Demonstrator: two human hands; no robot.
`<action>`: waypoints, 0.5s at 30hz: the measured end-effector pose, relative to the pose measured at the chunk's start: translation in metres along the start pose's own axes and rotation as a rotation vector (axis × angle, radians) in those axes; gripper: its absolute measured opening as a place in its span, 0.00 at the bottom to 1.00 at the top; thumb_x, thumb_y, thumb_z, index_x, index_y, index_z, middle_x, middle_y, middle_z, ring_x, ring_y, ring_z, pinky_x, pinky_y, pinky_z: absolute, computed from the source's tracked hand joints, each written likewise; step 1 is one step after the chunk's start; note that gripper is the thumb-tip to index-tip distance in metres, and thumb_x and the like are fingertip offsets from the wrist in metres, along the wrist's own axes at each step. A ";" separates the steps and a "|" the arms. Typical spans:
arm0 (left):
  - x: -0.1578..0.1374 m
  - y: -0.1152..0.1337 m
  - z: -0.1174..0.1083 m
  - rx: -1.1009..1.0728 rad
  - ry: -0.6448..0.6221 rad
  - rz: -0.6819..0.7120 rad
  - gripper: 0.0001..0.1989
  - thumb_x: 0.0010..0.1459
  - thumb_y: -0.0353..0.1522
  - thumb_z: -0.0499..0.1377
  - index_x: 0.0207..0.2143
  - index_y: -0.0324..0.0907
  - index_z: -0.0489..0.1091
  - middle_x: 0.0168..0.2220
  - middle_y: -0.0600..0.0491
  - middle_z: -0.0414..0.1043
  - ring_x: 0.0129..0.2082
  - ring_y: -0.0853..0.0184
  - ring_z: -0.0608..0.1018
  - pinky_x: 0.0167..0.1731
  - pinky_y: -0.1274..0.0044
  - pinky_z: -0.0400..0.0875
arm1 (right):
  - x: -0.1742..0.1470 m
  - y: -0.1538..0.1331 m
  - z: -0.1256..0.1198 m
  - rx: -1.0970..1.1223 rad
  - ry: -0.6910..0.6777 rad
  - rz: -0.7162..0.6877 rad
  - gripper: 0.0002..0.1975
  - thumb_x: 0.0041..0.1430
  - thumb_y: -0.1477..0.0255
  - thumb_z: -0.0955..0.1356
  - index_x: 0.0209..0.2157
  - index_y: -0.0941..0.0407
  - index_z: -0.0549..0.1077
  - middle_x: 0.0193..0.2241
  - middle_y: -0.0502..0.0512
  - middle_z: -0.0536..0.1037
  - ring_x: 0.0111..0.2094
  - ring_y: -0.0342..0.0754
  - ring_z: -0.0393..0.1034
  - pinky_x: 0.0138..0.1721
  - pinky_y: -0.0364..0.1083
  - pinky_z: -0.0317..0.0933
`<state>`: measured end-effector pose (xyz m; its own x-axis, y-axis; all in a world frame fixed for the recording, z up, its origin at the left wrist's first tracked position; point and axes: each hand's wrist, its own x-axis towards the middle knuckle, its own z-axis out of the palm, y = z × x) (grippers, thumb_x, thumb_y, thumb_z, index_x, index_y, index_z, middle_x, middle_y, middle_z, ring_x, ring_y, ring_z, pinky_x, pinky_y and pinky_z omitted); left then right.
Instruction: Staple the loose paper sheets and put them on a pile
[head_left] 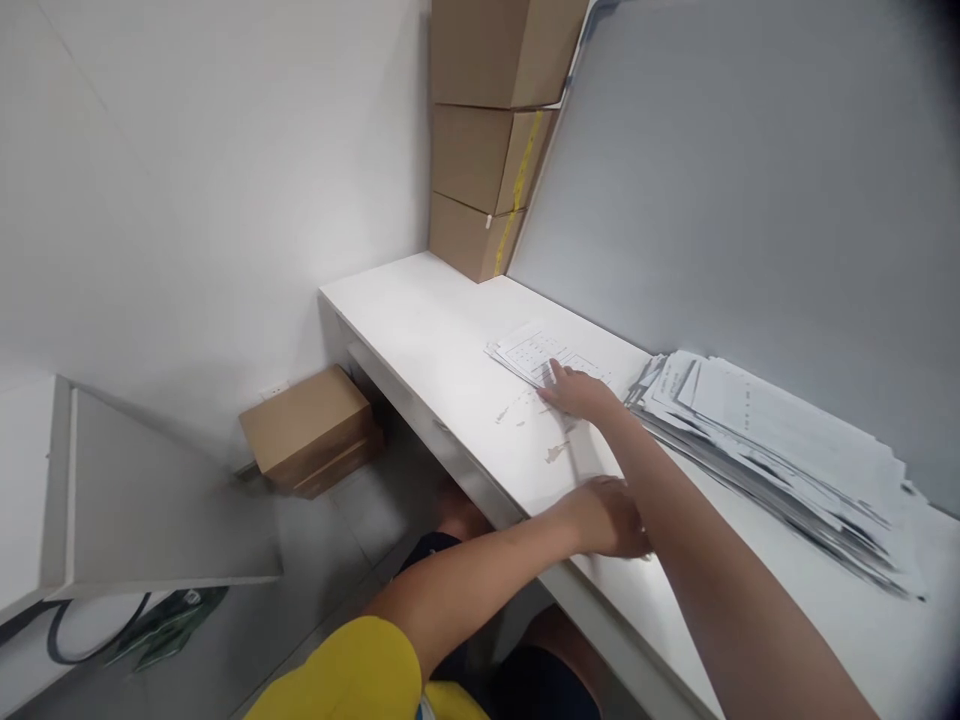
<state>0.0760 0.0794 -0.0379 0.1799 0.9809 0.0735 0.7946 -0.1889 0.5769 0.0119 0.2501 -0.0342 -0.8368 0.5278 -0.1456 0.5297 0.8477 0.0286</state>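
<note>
A thin stack of printed sheets of paper (529, 350) lies on the white table. My right hand (581, 392) is at the near edge of these sheets, its thumb and finger closed on them. Nearer the front edge of the table, my left hand (609, 515) is curled low over the surface. My right forearm crosses in front of its fingers, so what they hold, if anything, is hidden. To the right of my right hand sits a thick, uneven pile of papers (780, 430).
Brown cardboard boxes (480, 150), some with yellow tape, are stacked at the table's far end. A grey panel (750, 180) rises along the back. Another cardboard box (307, 425) stands on the floor at left, near a white cabinet (150, 490). Brown marks (556, 453) show on the tabletop.
</note>
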 end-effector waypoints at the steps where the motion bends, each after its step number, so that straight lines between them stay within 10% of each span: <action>1: -0.001 0.002 -0.002 0.002 -0.011 -0.002 0.13 0.65 0.36 0.55 0.47 0.40 0.71 0.52 0.50 0.76 0.58 0.58 0.74 0.60 0.67 0.66 | 0.000 -0.002 -0.003 -0.032 -0.002 -0.011 0.40 0.67 0.54 0.58 0.71 0.65 0.47 0.60 0.77 0.66 0.57 0.67 0.67 0.49 0.58 0.66; 7: 0.000 0.003 -0.002 -0.005 -0.031 -0.025 0.12 0.66 0.38 0.54 0.47 0.42 0.71 0.52 0.51 0.75 0.59 0.59 0.73 0.61 0.68 0.65 | 0.007 0.005 -0.018 -0.001 -0.021 0.060 0.27 0.69 0.62 0.55 0.61 0.62 0.67 0.46 0.72 0.78 0.46 0.63 0.74 0.45 0.55 0.65; 15: 0.004 -0.007 0.013 -0.005 0.070 0.078 0.17 0.67 0.37 0.52 0.53 0.38 0.69 0.52 0.46 0.74 0.57 0.58 0.73 0.60 0.68 0.65 | -0.003 0.055 0.000 0.717 0.071 0.326 0.31 0.65 0.49 0.59 0.46 0.60 0.78 0.43 0.67 0.80 0.51 0.59 0.73 0.52 0.51 0.63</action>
<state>0.0782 0.0842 -0.0522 0.2003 0.9639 0.1752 0.7768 -0.2652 0.5711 0.0435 0.2953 -0.0322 -0.6182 0.7663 -0.1751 0.6894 0.4215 -0.5892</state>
